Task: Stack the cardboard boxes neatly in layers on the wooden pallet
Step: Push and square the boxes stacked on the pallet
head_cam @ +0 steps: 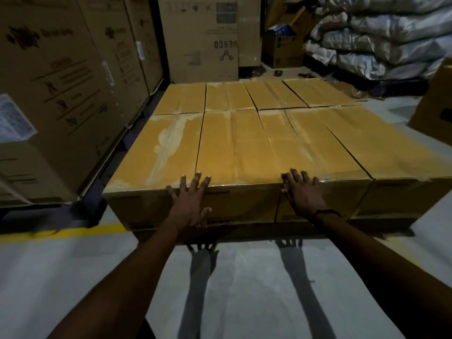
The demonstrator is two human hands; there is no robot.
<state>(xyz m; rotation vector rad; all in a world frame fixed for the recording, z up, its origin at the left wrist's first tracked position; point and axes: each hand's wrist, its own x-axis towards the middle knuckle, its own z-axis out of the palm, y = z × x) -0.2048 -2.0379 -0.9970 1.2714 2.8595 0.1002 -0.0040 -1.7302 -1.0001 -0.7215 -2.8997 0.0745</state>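
Grip: both hands lie flat with fingers spread straight, pressed against the near face of the box layer; neither curls round anything.
Tall cartons: stacked at far left, brown, printed with markings and white labels, standing just beside the layer's left edge.
Yellow floor line: painted on the grey floor, running from the left edge to the layer's near left corner.
Left hand: palm on the near side of the second front box, fingertips reaching over its top edge, close to the seam with the leftmost front box.
Box layer: eight flat-topped cardboard boxes in two rows of four, tops level, sides touching, taped seams showing pale residue.
Pallet: only a dark strip shows beneath the near edge of the boxes; its material cannot be told.
Right hand: palm on the near side of the third front box, fingertips over the top edge; a dark band circles the wrist.
Back row: four boxes, aligned against the front row.
Upright carton: behind the layer, print upside down.
Sacks: pale, piled high at far right rear.
Loose carton: at right edge, apart from the layer.
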